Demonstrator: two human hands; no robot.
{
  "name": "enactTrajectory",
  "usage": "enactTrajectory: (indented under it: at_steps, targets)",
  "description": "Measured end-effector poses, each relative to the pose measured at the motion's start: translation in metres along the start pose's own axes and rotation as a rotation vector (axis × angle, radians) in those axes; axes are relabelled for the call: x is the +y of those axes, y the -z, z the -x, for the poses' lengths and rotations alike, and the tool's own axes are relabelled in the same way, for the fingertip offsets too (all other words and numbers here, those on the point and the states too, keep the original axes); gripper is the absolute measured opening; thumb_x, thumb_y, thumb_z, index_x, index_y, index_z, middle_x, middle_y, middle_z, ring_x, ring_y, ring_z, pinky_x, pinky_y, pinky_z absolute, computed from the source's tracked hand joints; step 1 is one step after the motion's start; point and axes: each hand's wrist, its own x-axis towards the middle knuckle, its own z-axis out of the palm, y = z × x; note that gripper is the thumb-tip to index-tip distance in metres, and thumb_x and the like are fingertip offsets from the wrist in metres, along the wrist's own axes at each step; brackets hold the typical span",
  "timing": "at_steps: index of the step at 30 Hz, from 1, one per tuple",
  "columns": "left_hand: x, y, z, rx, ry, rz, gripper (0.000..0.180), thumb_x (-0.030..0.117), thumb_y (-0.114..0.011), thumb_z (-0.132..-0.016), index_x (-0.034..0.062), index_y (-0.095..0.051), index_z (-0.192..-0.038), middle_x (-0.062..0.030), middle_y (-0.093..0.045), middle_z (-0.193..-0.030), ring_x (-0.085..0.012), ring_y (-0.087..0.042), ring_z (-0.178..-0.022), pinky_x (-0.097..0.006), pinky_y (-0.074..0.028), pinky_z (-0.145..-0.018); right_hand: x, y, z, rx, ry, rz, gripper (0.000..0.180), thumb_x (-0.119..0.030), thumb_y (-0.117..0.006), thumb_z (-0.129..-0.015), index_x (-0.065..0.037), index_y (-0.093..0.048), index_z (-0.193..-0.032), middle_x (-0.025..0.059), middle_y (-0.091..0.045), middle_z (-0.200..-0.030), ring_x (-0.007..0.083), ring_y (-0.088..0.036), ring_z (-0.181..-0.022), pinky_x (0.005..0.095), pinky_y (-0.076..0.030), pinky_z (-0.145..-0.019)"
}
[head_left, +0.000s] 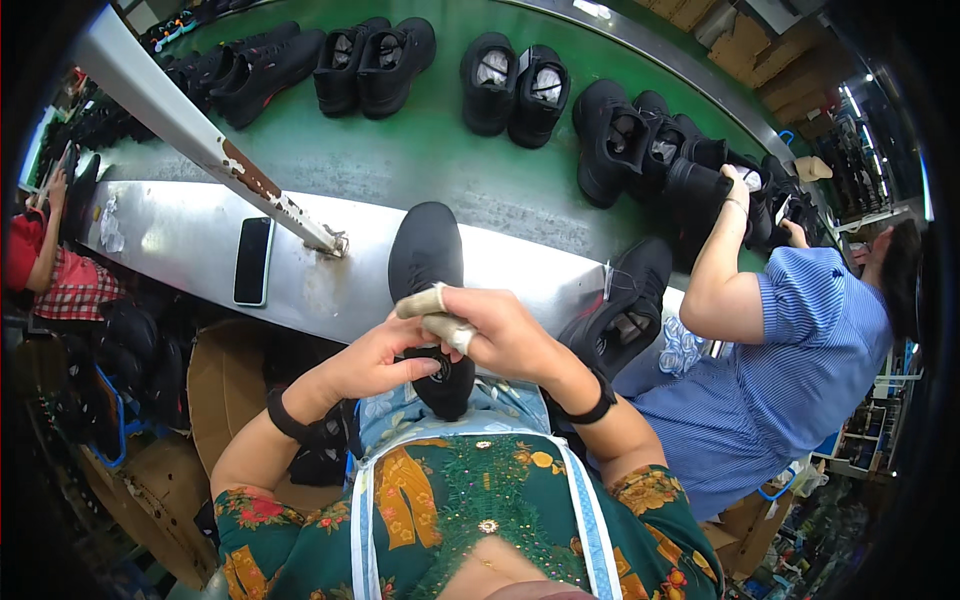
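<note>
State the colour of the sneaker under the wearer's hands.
The sneaker is black, as the head view shows.

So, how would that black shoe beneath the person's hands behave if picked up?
The shoe probably bends somewhat, since it looks fabric-covered. Its matte surface suggests it isn't very slippery, and its long shape makes rolling unlikely.

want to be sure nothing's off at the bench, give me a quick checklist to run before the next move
1. Both hands at the black shoe: ok, the left hand and right hand come together over it.
2. Finger covers on the right hand: ok, two show.
3. Shoe wholly on the steel ledge: not ok, its heel end reaches past the near edge.
4. Phone apart from the shoe: ok, it lies to the left.
5. Co-worker's hand away: ok, at the shoes on the right.
6. Shoe's inside: cannot tell, the hands hide it.
</note>
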Motion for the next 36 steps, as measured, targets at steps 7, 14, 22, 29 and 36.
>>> enactTrajectory:
  at_steps: [7,14,22,29,36]
  targets:
    - [0.044,0.031,0.007,0.395,-0.144,-0.769,0.013,0.004,-0.053,-0.079,0.0003,-0.062,-0.088,-0.0087,-0.055,-0.108,-0.0302,-0.046,-0.103,-0.039,-0.036,-0.091,0.069,-0.013,-0.026,-0.210,-0.183,-0.395,0.084,-0.020,-0.067,-0.082,-0.011,-0.014,-0.146,-0.0003,-0.048,-0.089,0.0083,-0.047,-0.082,0.0245,-0.042,-0.075]
    - [0.042,0.035,0.000,0.465,-0.080,0.123,0.023,0.011,-0.042,-0.092,-0.0010,-0.062,-0.091,-0.0095,-0.054,-0.109,-0.0174,-0.049,-0.104,-0.031,-0.035,-0.095,0.050,-0.014,-0.013,-0.184,-0.169,-0.225,0.062,-0.021,-0.069,-0.081,-0.006,-0.039,-0.133,0.0044,-0.055,-0.108,0.0139,-0.052,-0.096,0.0285,-0.042,-0.085]
    - [-0.011,0.012,-0.010,0.373,-0.078,-0.086,0.020,0.013,-0.050,-0.089,0.0039,-0.062,-0.102,-0.0086,-0.055,-0.109,-0.0220,-0.052,-0.099,-0.033,-0.041,-0.087,0.011,-0.024,0.036,0.171,0.146,0.420,0.035,0.003,-0.066,-0.063,-0.010,-0.062,-0.096,0.0091,-0.051,-0.091,0.0283,-0.053,-0.081,0.0354,-0.045,-0.069]
    - [-0.013,-0.023,-0.017,0.290,-0.119,-0.784,0.026,0.009,-0.066,-0.070,0.0110,-0.060,-0.095,-0.0068,-0.051,-0.098,-0.0273,-0.052,-0.089,-0.035,-0.046,-0.075,0.012,-0.038,0.087,-0.012,-0.076,0.264,0.033,-0.002,-0.064,-0.075,-0.010,-0.058,-0.106,0.0129,-0.054,-0.086,0.0327,-0.058,-0.078,0.0378,-0.047,-0.067]
    - [-0.020,-0.043,-0.040,0.663,-0.059,-0.619,0.024,-0.001,-0.056,-0.069,0.0094,-0.060,-0.091,-0.0098,-0.050,-0.088,-0.0297,-0.057,-0.071,-0.037,-0.047,-0.062,0.026,-0.031,0.076,0.279,-0.474,-0.051,0.023,-0.008,-0.065,-0.080,-0.006,-0.058,-0.103,0.0132,-0.063,-0.087,0.0162,-0.063,-0.071,0.0276,-0.049,-0.064]
